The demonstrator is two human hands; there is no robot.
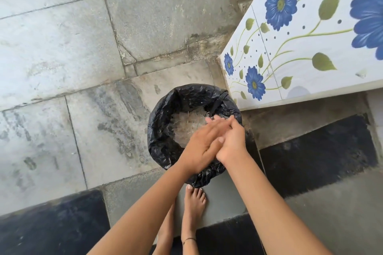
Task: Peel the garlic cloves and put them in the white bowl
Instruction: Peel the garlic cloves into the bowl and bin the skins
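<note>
I stand over a round bin lined with a black plastic bag (pixel 163 122). Pale papery garlic skins (pixel 186 126) lie heaped inside it. My left hand (pixel 199 147) and my right hand (pixel 233 141) are pressed palm to palm above the bin's right side, fingers straight and pointing away from me. Nothing is visibly held between them. No garlic cloves and no white bowl are in view.
The bin stands on a grey stone-tiled floor (pixel 83 47). A white surface painted with blue flowers (pixel 310 37) rises at the right, its corner just beyond the bin. My bare feet (pixel 193 203) stand right behind the bin. Dark mats (pixel 51 230) lie at the lower left and right.
</note>
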